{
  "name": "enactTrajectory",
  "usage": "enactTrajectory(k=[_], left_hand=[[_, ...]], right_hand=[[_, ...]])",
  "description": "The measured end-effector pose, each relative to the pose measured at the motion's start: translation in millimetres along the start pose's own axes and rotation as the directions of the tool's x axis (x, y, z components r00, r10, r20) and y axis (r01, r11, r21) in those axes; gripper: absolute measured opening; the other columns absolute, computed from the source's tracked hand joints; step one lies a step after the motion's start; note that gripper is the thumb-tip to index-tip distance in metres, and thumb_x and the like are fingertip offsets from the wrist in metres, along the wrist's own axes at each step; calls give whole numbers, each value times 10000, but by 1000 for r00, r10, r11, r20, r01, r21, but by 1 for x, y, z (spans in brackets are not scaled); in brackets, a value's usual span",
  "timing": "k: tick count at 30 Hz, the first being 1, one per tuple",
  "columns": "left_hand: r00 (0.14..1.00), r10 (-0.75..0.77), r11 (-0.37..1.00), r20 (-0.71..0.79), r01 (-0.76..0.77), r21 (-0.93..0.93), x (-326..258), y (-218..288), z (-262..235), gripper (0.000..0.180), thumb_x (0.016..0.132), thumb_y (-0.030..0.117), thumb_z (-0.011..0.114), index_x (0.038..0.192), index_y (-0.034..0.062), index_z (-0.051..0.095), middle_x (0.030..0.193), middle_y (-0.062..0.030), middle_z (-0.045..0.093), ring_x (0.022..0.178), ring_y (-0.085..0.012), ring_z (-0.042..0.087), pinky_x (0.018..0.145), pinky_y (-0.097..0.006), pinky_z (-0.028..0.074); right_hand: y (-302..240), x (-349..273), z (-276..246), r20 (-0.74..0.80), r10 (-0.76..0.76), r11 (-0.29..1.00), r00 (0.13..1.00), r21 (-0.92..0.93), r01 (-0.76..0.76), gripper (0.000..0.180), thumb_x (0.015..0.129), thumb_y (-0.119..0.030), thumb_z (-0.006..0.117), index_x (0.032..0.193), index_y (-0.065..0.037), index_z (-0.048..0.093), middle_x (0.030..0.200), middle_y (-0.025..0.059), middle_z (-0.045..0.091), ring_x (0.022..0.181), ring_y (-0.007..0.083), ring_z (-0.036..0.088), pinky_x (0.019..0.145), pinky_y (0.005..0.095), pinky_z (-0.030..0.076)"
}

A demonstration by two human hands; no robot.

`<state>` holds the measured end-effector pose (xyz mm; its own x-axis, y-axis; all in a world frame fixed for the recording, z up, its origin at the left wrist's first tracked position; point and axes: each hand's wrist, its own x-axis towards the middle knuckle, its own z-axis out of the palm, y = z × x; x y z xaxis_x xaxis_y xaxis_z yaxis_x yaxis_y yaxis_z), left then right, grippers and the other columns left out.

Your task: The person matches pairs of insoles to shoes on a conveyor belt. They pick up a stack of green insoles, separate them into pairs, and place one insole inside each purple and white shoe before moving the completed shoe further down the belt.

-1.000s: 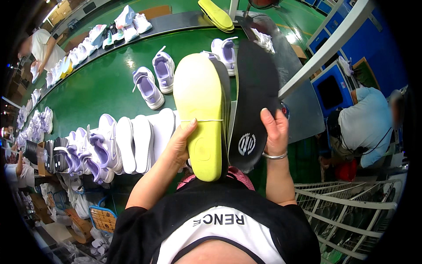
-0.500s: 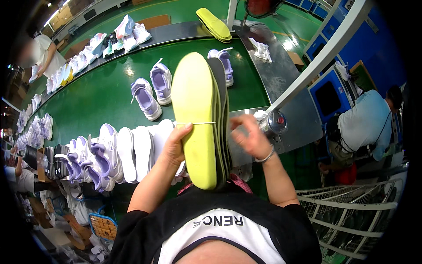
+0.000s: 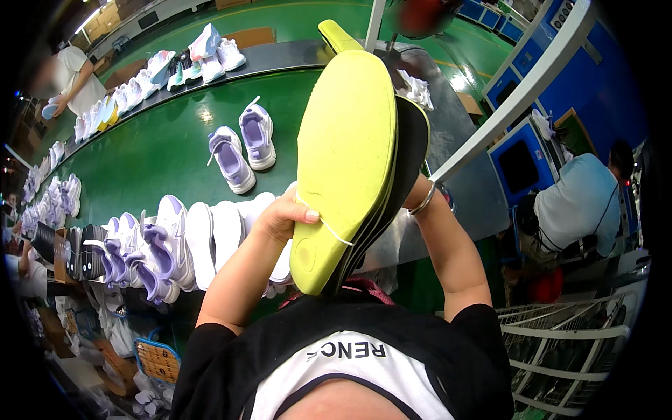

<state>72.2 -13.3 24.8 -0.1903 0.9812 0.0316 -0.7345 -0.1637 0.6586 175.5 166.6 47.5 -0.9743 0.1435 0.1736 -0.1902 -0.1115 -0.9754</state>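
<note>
A thick bundle of yellow-green insoles with dark undersides (image 3: 346, 126) stands upright before my chest, its layers fanned apart at the upper right. My left hand (image 3: 285, 213) grips its left edge, thumb on the yellow face. Beside the thumb, a thin white band (image 3: 337, 233) crosses the lower part at a slant. My right hand (image 3: 420, 190) is at the bundle's right side; its fingers are hidden behind the insoles. Left of the bundle, a pair of white and lilac sneakers (image 3: 241, 150) sits on the green belt.
White insoles (image 3: 200, 245) and lilac sneakers (image 3: 162, 248) line the near edge. More shoes (image 3: 208, 52) stand along the far ledge, with yellow insoles (image 3: 337, 35) farther right. A white post (image 3: 507, 115) slants up at right. A wire rack (image 3: 560, 336) and seated person (image 3: 577, 199) are beyond.
The bundle has risen and tilted to the right, its top layers spreading. My right hand has moved from beside it to behind its right edge. The band now sits lower and slanted.
</note>
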Motion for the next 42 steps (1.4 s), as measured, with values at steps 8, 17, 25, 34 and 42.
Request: enactTrajectory(k=[8,17,25,34,42], left_hand=[[1000,-2,999,17,3,-48,1,-2,-20,715,491,87,654,1144,-47,396,1037,-168,532,922,-255,547,823,-332,434],[998,13,1000,57,-12,-14,6,3,-18,740,485,101,662,1152,-57,384,1053,-166,527,943,-260,537,837,-330,418],[997,76,989,30,-71,-133,-5,4,-20,695,530,86,631,1161,-46,371,1039,-163,531,917,-263,548,808,-333,439],[927,374,251,30,-133,959,2,23,-18,756,609,182,672,1245,38,288,1151,-119,439,995,-205,485,819,-300,396],[939,194,852,-285,-17,523,8,33,-5,695,654,180,605,1241,30,264,1082,-142,486,926,-207,533,770,-282,444]], right_hand=[[-17,12,7,104,259,965,960,20,-262,85,792,-102,492,834,-72,559,571,-12,473,393,57,352,357,187,251],[-29,17,4,104,292,956,951,-5,-293,44,777,-119,528,801,-100,558,564,-49,440,387,29,307,346,171,199],[-24,21,-13,-104,115,993,988,-5,-116,136,788,-120,501,896,-42,523,644,-8,506,614,83,488,592,204,367],[-80,5,-29,-79,-293,921,953,243,304,288,827,-48,384,1111,-85,412,1088,135,489,384,11,276,383,139,330],[-61,-6,27,404,-24,343,914,-856,387,175,688,-42,503,860,-46,532,578,36,558,536,120,537,518,256,422]])
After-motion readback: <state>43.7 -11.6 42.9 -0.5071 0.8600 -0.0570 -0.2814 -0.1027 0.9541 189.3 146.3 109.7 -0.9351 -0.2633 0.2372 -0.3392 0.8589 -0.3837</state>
